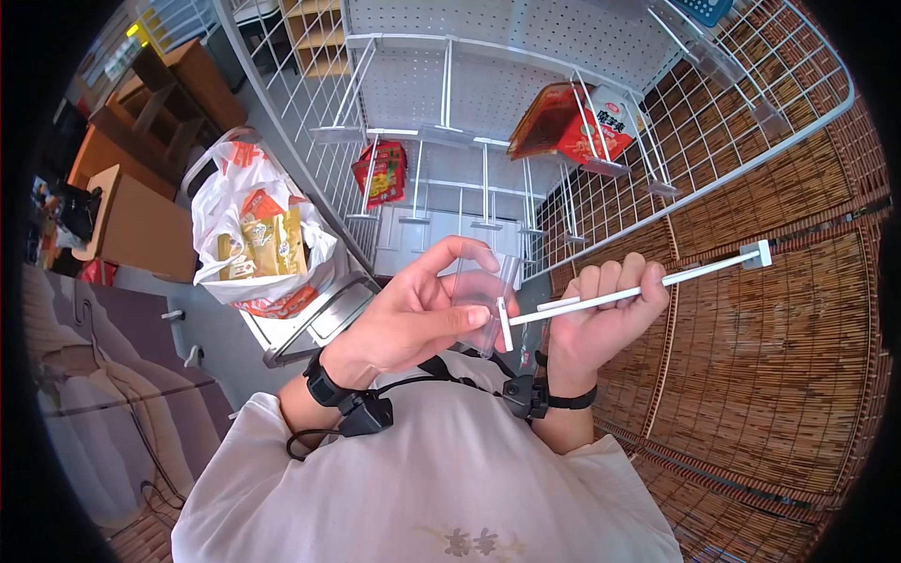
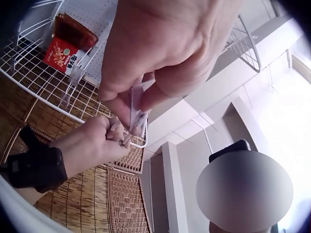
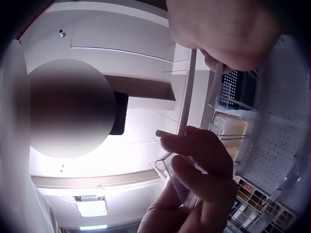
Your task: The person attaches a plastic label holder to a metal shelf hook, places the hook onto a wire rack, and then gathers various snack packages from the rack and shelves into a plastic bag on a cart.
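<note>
**Live from my remote feed: clear plastic bit meets white rod at the wire rack**

So from my end I've got a white wire rack (image 1: 422, 89) with a pegboard back (image 1: 399, 89), woven blinds (image 1: 751, 357) down the right side, and grey floor (image 1: 221, 324) at lower left. A stuffed shopping bag (image 1: 319, 249) sits on a pale stand over on the left.

Both hands are up in front of the rack, off any surface. The left hand (image 1: 422, 310) pinches a clear plastic piece (image 1: 510, 272) between thumb and fingers. The right hand (image 1: 610, 305) is clamped around a white rod (image 1: 704, 271), and the rod's near crosspiece is right up at the plastic. Can't tell if they're actually joined.

My right wrist cam catches a lit ceiling light (image 3: 91, 208) that the head view misses; the head cam alone gets the shopping bag.

Counting up: two hands, one clear piece, one rod, one bag, two wrist cameras (image 1: 366, 413), one small red packet (image 1: 383, 174) on the rack's left, and at least two bigger packages (image 1: 608, 141) on its right.
</note>
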